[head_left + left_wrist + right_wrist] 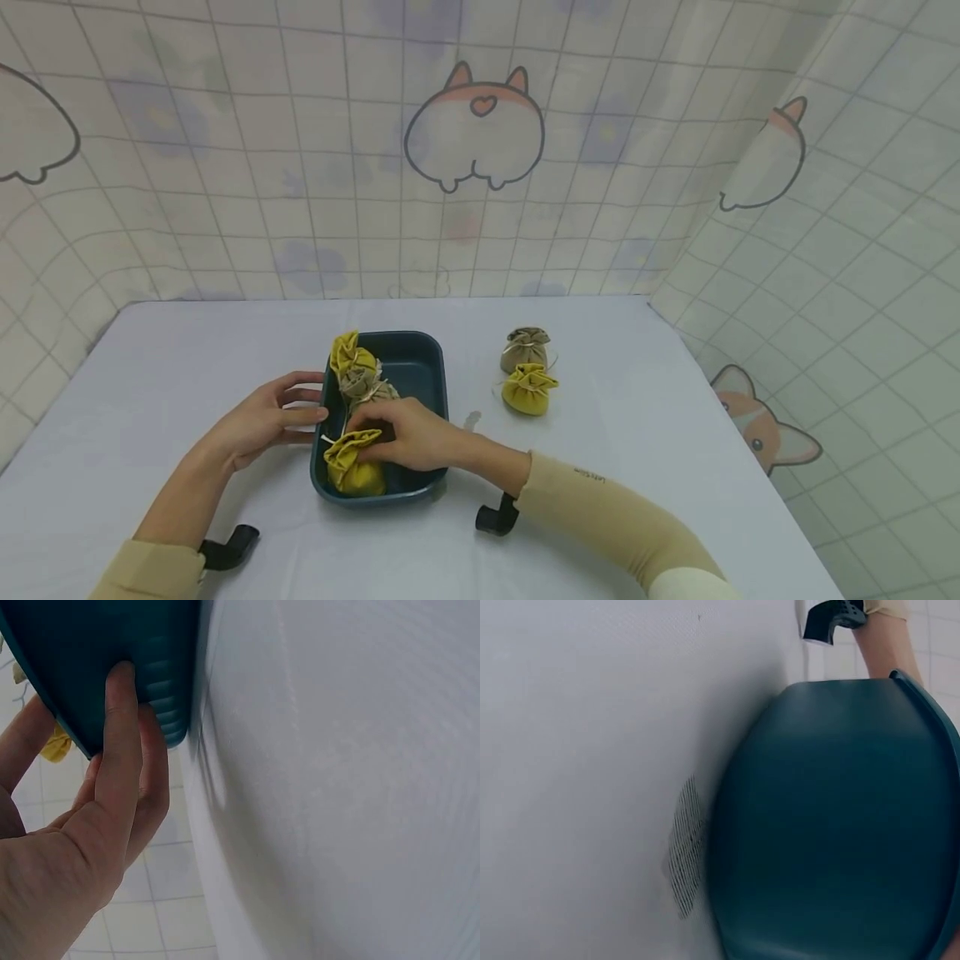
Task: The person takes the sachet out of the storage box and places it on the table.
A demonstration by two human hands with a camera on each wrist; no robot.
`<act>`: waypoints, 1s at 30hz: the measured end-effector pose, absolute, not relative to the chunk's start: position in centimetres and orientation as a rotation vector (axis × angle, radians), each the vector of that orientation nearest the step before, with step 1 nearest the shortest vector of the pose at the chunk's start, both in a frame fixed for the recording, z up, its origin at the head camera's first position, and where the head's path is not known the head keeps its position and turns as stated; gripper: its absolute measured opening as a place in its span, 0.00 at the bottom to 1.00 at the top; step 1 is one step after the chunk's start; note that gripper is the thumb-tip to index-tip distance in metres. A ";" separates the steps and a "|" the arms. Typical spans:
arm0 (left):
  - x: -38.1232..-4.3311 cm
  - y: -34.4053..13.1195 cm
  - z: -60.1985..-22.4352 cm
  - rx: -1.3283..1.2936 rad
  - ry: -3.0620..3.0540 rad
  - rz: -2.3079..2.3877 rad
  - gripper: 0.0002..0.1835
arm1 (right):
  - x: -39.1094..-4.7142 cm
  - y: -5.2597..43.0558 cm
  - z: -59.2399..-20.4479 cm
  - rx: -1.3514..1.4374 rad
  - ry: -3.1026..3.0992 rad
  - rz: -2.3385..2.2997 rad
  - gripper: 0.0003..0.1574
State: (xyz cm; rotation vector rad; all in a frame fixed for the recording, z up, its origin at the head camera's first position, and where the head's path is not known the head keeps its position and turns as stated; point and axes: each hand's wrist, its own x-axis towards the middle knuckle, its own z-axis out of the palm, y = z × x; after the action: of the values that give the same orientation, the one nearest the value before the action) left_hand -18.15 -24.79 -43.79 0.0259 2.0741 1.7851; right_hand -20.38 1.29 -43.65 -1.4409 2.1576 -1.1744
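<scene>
A dark teal tray [416, 350] stands on the table, with small tied cloth pouches along its left side. My left hand [258, 417] rests against the tray's left wall, its fingers extended. The left wrist view shows those fingers [120, 742] lying on the outer wall. Inside the tray, my right hand [416, 435] pinches the gathered top of the front yellow pouch [356, 475] between thumb and fingers. Farther back lie a beige pouch [360, 383] and another yellow pouch [351, 357]. In the right wrist view the tray's wall [832, 825] hides my right hand.
Right of the tray, a beige pouch [525, 350] stands behind a yellow pouch [527, 390] on the white table [600, 467]. Black wrist mounts [231, 548] sit at both forearms. A grid-patterned curtain [480, 225] hangs behind the table and along its sides.
</scene>
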 end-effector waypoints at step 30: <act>-18.3 -24.8 -44.1 0.008 2.085 1.779 0.44 | -20.5 3.9 -41.0 -1.361 2.107 -1.508 0.15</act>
State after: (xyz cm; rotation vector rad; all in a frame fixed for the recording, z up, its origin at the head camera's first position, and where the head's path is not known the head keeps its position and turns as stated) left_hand -18.32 -24.78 -44.07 0.0075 2.0854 1.7789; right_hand -20.55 3.88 -41.00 -1.3610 2.1067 -1.5080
